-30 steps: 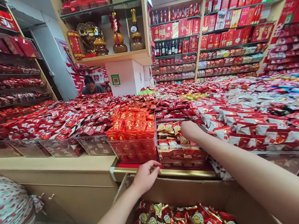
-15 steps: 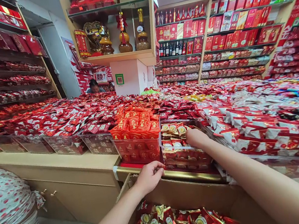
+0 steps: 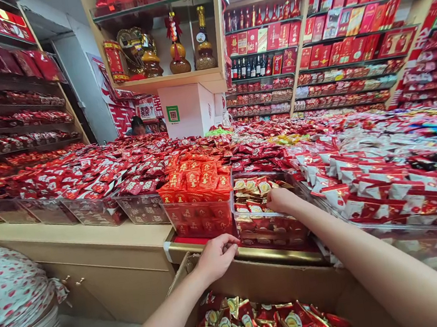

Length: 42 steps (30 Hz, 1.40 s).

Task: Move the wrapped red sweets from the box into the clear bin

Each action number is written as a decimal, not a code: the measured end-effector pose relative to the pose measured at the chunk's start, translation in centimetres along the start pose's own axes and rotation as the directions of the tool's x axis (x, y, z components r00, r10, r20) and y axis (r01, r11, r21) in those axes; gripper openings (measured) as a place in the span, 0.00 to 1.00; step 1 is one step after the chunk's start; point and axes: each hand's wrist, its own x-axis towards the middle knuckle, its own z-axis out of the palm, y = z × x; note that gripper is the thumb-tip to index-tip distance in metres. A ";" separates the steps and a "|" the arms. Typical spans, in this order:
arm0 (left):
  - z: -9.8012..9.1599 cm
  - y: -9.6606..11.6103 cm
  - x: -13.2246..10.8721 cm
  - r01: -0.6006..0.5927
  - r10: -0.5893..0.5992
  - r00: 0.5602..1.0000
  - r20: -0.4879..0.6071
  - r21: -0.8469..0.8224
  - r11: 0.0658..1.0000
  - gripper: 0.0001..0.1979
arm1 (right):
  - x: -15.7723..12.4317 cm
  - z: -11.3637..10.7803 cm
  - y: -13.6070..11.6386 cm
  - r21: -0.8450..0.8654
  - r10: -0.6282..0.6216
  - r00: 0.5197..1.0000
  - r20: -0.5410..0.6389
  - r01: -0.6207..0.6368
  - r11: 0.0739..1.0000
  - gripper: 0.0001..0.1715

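Note:
My right hand (image 3: 281,200) reaches into a clear plastic bin (image 3: 264,215) of small gold-and-red wrapped candies (image 3: 251,186). Its fingers curl down among the packets, and what they grip is hidden. My left hand (image 3: 218,257) is over the rim of an open cardboard box (image 3: 292,279), in front of the bin. Its fingers are bent in towards the thumb; I cannot make out anything between them. Inside the box lies a heap of red-and-gold candy packets (image 3: 258,323), below both forearms.
To the left stands a bin of orange-red packets (image 3: 198,208); to the right, a wide bin of red-and-white packets (image 3: 365,193). A gold-edged counter (image 3: 277,255) separates box and bins. A person in a dotted top (image 3: 11,295) is at far left. A display cabinet (image 3: 168,79) overhangs the candies.
The view has shifted slightly. My right hand stays in the candy bin, a touch further left in the picture, and my left hand keeps its place by the box rim.

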 end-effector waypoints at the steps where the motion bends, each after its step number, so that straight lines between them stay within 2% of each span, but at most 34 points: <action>1: 0.0 0.0 0.0 -0.002 0.002 1.000 -0.002 -0.005 1.000 0.11 | -0.1 -0.2 0.0 0.012 0.002 0.999 -0.033 -0.001 1.000 0.08; 4: 0.0 -0.1 0.0 -0.001 0.001 1.000 0.001 -0.031 1.000 0.12 | -1.0 -1.5 -0.3 0.045 0.003 0.986 -0.167 0.005 0.999 0.11; 6: 0.0 0.0 0.0 0.003 -0.003 1.000 0.003 -0.041 0.999 0.12 | -2.7 -2.6 -1.1 0.066 -0.021 0.957 -0.290 0.042 0.997 0.15; 8: -0.1 0.1 0.0 -0.002 0.001 1.000 -0.004 -0.026 1.000 0.12 | -5.3 -3.2 -2.5 0.071 -0.140 0.892 -0.430 0.188 0.980 0.17; 10: -0.1 0.3 -0.1 -0.018 0.018 1.000 -0.017 0.007 1.000 0.11 | -8.4 -2.2 -4.1 0.017 -0.378 0.773 -0.510 0.448 0.894 0.14; 12: -0.1 0.3 -0.1 -0.026 0.026 0.999 -0.024 0.024 0.999 0.11 | -11.3 0.5 -5.6 -0.066 -0.628 0.665 -0.403 0.664 0.745 0.09; 13: -0.1 0.3 -0.1 -0.020 0.021 1.000 -0.023 0.021 1.000 0.11 | -12.5 2.6 -6.1 -0.095 -0.752 0.587 -0.301 0.766 0.635 0.07; 14: 0.0 0.3 -0.1 -0.010 0.010 1.000 -0.019 0.014 1.000 0.11 | -13.3 4.9 -6.5 -0.098 -0.804 0.562 -0.194 0.805 0.586 0.06; 15: 0.0 0.2 -0.1 0.002 -0.002 1.000 -0.014 0.004 1.000 0.11 | -13.9 7.3 -6.5 -0.081 -0.806 0.586 -0.080 0.802 0.591 0.05; 16: 0.1 0.2 -0.1 0.011 -0.012 1.000 -0.011 -0.005 1.000 0.11 | -14.2 9.8 -6.5 -0.048 -0.767 0.641 0.024 0.767 0.640 0.06; 17: 0.1 0.2 0.0 0.016 -0.016 1.000 -0.009 -0.010 1.000 0.11 | -14.4 12.1 -6.2 -0.026 -0.708 0.695 0.124 0.715 0.698 0.11; 19: 0.1 0.1 0.0 0.016 -0.016 1.000 -0.011 -0.017 1.000 0.11 | -14.4 16.0 -5.5 -0.024 -0.587 0.753 0.297 0.621 0.784 0.20; 22: 0.1 0.3 0.0 0.023 -0.023 1.000 -0.004 -0.029 0.999 0.11 | -14.2 19.1 -4.8 -0.031 -0.492 0.792 0.363 0.538 0.843 0.23; 27: -0.1 0.5 0.0 0.038 -0.038 0.999 0.005 -0.033 0.999 0.11 | -14.0 20.1 -4.8 0.006 -0.366 0.871 0.328 0.385 0.923 0.24; 31: -0.1 0.6 0.0 0.041 -0.041 0.999 0.000 -0.045 0.998 0.12 | -13.7 20.1 -4.4 -0.006 -0.271 0.895 0.354 0.293 0.956 0.29; 33: -0.1 0.7 -0.1 0.039 -0.039 0.999 -0.003 -0.049 0.998 0.12 | -13.5 19.8 -4.2 -0.004 -0.265 0.903 0.339 0.283 0.959 0.28; 39: -0.2 0.9 -0.3 0.031 -0.031 1.000 0.000 -0.038 0.999 0.11 | -13.6 18.9 -4.3 0.055 -0.316 0.910 0.270 0.313 0.948 0.16; 42: -0.1 0.8 -0.3 0.027 -0.027 1.000 -0.005 -0.031 0.999 0.11 | -13.6 18.2 -4.5 0.077 -0.348 0.901 0.259 0.340 0.937 0.15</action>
